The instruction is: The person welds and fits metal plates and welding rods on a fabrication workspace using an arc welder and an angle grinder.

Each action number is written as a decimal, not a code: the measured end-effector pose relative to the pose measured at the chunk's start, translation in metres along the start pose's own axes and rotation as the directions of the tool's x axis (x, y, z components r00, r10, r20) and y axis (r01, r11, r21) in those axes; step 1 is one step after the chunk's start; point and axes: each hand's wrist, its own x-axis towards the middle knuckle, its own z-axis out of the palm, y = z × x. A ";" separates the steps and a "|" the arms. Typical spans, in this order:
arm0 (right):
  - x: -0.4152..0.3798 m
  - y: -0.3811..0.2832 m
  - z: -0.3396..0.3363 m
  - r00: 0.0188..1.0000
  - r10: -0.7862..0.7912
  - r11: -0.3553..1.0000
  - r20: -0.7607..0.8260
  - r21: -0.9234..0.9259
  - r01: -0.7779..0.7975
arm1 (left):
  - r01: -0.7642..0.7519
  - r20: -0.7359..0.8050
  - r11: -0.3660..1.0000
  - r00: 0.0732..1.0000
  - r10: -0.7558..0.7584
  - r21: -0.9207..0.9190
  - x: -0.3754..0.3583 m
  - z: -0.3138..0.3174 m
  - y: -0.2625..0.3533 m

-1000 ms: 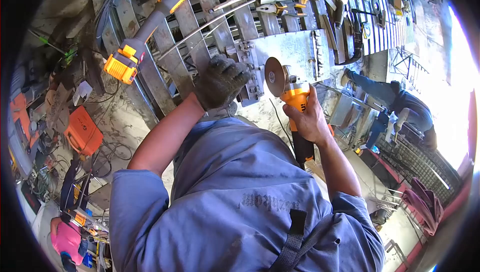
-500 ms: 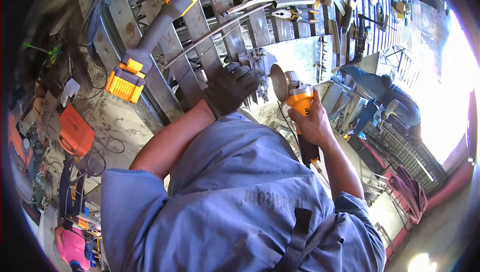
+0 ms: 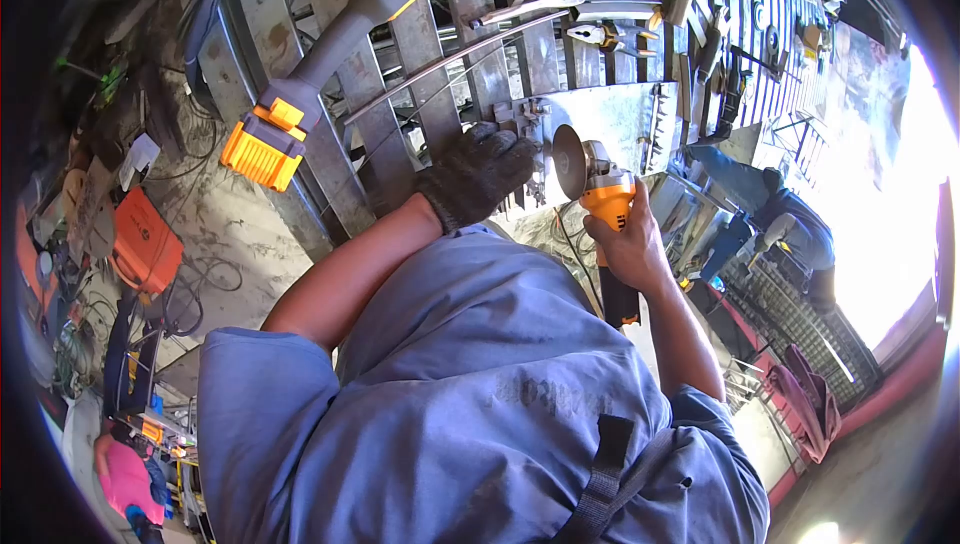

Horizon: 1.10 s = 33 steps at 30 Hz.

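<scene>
My left hand (image 3: 478,176), in a dark glove, rests at the left end of a flat metal plate (image 3: 605,129), its fingers beside a small metal fitting (image 3: 528,124). Whether the gloved fingers grip anything is hidden. Bare and wrapped round an orange and black angle grinder (image 3: 608,202), my right hand (image 3: 632,244) is closed. The grinder's disc (image 3: 570,163) stands on edge just right of the fitting, over the plate's near side. Motion of the disc cannot be made out.
A yellow and black cordless tool (image 3: 340,44) lies across the slatted metal bench (image 3: 415,54). Pliers (image 3: 610,38) and snips (image 3: 545,4) lie beyond the plate. One person (image 3: 790,224) bends at the right; another (image 3: 130,474) is at lower left. An orange case (image 3: 146,241) stands left.
The view has shifted slightly, so the bench and tools appear a little lower and to the right. Both hands keep nearly the same places by the plate, the grinder still held.
</scene>
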 end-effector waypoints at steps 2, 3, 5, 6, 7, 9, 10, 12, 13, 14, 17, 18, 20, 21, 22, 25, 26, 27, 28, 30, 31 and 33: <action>-0.001 0.000 0.002 1.000 0.000 1.000 -0.025 -0.008 0.000 | -0.016 0.026 1.000 1.000 0.016 0.012 0.000 -0.001 -0.001; 0.001 0.003 0.003 0.999 -0.033 0.999 -0.032 -0.012 0.032 | -0.025 0.039 1.000 0.999 0.024 0.018 0.001 -0.001 -0.001; 0.004 0.011 0.006 0.994 -0.097 0.995 -0.045 -0.020 0.096 | -0.039 0.037 0.999 0.999 0.038 0.020 0.002 -0.002 -0.002; 0.003 0.009 0.006 0.996 -0.075 0.997 -0.047 -0.009 0.075 | -0.046 0.036 0.999 0.998 0.045 0.022 0.003 -0.003 -0.001; 0.002 0.006 0.006 0.997 -0.054 0.999 -0.049 0.002 0.054 | -0.046 0.043 0.999 0.998 0.045 0.027 0.003 -0.004 -0.001; 0.002 0.004 0.006 0.999 -0.032 0.999 -0.039 0.010 0.032 | -0.045 0.058 0.998 0.997 0.043 0.037 0.004 -0.005 -0.001; 0.003 0.004 0.006 0.999 -0.029 1.000 -0.027 0.007 0.029 | -0.054 0.046 0.998 0.998 0.052 0.035 0.004 -0.005 -0.001; 0.005 0.004 0.005 0.999 -0.044 0.998 -0.001 0.036 0.044 | -0.072 0.021 0.997 0.997 0.071 0.031 0.003 -0.003 -0.002; 0.006 0.005 0.004 0.998 -0.063 0.996 0.013 0.069 0.062 | -0.073 0.029 0.997 0.997 0.072 0.026 0.003 -0.002 -0.003; 0.007 0.007 0.004 0.996 -0.082 0.992 0.026 0.103 0.079 | -0.073 0.037 0.997 0.997 0.073 0.021 0.002 -0.001 -0.003; 0.015 0.036 0.018 0.980 -0.175 0.983 -0.096 0.030 0.179 | -0.021 0.089 0.999 0.996 0.024 -0.033 0.000 0.004 -0.004; 0.017 0.038 0.018 0.980 -0.180 0.982 -0.080 0.041 0.184 | 0.007 0.113 0.998 0.994 -0.001 -0.055 0.000 0.006 -0.004; 0.022 0.040 0.017 0.980 -0.194 0.978 -0.047 0.065 0.197 | -0.036 0.051 0.999 0.998 0.035 0.012 -0.001 0.008 -0.006; 0.021 0.040 0.017 0.982 -0.183 0.982 -0.043 0.043 0.185 | -0.055 0.023 0.997 0.998 0.054 0.047 0.001 0.005 -0.005; 0.019 0.038 0.016 0.984 -0.174 0.984 -0.040 0.021 0.175 | -0.051 0.009 0.998 0.999 0.051 0.028 0.002 0.001 -0.004; 0.011 0.022 0.013 0.988 -0.148 0.986 -0.055 0.067 0.151 | -0.031 -0.030 1.000 0.999 0.031 -0.002 0.008 -0.012 -0.001; 0.015 0.033 0.015 0.985 -0.167 0.982 -0.047 0.076 0.170 | -0.021 -0.040 1.000 0.999 0.021 0.004 0.011 -0.013 0.001; 0.017 0.039 0.016 0.982 -0.186 0.978 -0.038 0.084 0.189 | -0.011 -0.049 1.000 0.999 0.012 0.009 0.010 -0.015 0.001; 0.015 0.034 0.016 0.984 -0.170 0.984 -0.044 0.045 0.172 | -0.096 -0.023 0.994 0.995 0.097 0.052 0.007 -0.014 -0.002; 0.017 0.036 0.016 0.988 -0.147 0.989 -0.045 0.019 0.148 | -0.088 -0.030 0.995 0.996 0.090 0.042 0.005 -0.009 -0.004; 0.017 0.033 0.016 0.990 -0.135 0.991 -0.046 0.005 0.135 | -0.085 -0.034 0.996 0.996 0.086 0.037 0.005 -0.006 -0.003; 0.024 0.048 0.020 0.894 -0.438 0.888 -0.096 -0.200 0.414 | -0.070 -0.012 0.995 0.997 0.071 0.071 0.004 -0.004 -0.002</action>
